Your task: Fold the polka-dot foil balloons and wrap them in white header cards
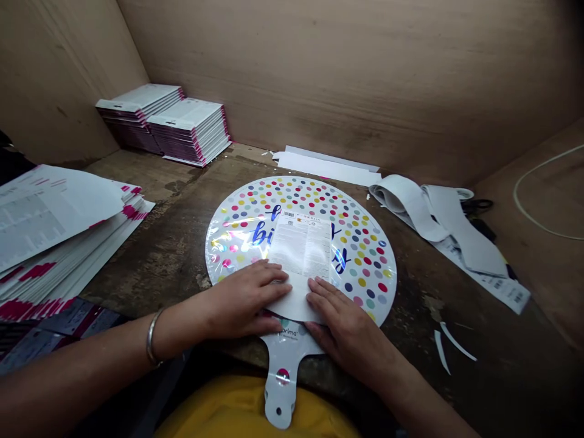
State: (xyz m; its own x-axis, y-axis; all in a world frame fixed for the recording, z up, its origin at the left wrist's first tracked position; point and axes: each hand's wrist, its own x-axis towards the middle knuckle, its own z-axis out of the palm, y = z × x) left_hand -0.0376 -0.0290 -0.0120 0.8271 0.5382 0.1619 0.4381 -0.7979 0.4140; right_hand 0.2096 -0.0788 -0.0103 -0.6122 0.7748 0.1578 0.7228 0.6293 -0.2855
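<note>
A flat, round foil balloon (365, 261) lies on the table in front of me, printed with coloured dots and blue lettering that I can only partly read. Its pale tail (280, 383), pierced by a small hole, points toward me over the table's near edge. On the balloon's middle rests a white printed leaflet (301, 249), covering part of the lettering. My left hand (255, 295) lies with outstretched fingers at the leaflet's lower left. From the lower right, my right hand (340, 313) touches the same sheet, fingers extended flat. Neither hand grips anything.
Two stacks of white and magenta cards (187, 121) stand against the back left corner. A larger pile of cards (59, 219) leans at left. White strips (328, 167) lie at the back; curled label rolls (420, 213) and black scissors (479, 204) sit at right.
</note>
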